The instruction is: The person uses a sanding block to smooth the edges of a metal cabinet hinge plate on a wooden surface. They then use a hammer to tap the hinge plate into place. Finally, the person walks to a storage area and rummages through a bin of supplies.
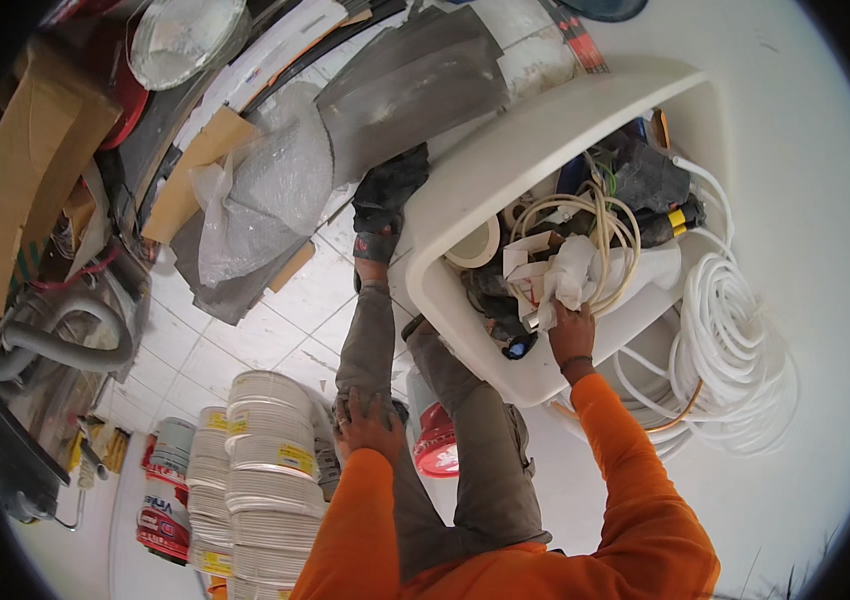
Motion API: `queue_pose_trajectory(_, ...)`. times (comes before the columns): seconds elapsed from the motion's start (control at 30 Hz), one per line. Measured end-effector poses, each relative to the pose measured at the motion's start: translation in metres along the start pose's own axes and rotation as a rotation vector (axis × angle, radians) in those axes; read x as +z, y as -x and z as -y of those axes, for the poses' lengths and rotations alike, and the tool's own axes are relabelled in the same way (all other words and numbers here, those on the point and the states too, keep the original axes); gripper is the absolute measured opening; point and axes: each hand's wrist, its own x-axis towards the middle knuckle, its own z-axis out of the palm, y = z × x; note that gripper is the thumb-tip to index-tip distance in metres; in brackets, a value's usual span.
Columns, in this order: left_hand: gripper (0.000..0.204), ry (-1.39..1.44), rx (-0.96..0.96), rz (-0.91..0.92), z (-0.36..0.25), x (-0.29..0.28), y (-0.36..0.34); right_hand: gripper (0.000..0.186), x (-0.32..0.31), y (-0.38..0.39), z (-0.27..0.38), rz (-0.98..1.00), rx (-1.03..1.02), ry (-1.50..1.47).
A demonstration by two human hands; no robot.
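Observation:
My right hand (572, 338) reaches into a large white plastic tub (545, 135), its fingers closed round the near end of a crumpled white wrapped bundle (573, 272); the fingertips are partly hidden. Looped over and beside the bundle is a beige cable (630, 230). A small torn white carton (528, 260) touches its left side. Farther in the tub lie a dark grey bag (653, 172) and a black tool with a yellow band (678, 217). My left hand (373, 425) rests on my left leg, fingers spread, holding nothing.
Right of the tub hangs a coil of white hose (730, 330). Stacked cable reels (270, 440) and paint buckets (165, 505) stand at lower left. A red bucket (437, 440) sits between my legs. Bubble wrap (275, 190) and grey sheets (415, 85) cover floor tiles.

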Motion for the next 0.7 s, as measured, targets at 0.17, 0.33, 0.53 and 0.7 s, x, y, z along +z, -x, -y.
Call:
queue_pose_trajectory(0.17,0.054,0.095,-0.021,-0.023,0.002,0.014,0.001,0.05,-0.001,-0.003,0.008,0.021,-0.016,0.0)
queue_pose_trajectory(0.33,0.054,0.139,-0.01,-0.047,-0.001,0.019,0.005,0.053,-0.001,-0.001,0.014,-0.035,-0.047,0.052)
queue_pose_trajectory(0.53,0.051,0.098,-0.031,-0.053,-0.012,0.015,0.009,0.064,0.004,-0.002,0.012,0.041,-0.017,0.028)
queue_pose_trajectory(0.7,0.05,0.106,-0.021,-0.098,-0.014,0.021,0.012,0.062,0.01,-0.004,0.008,0.031,-0.017,0.048)
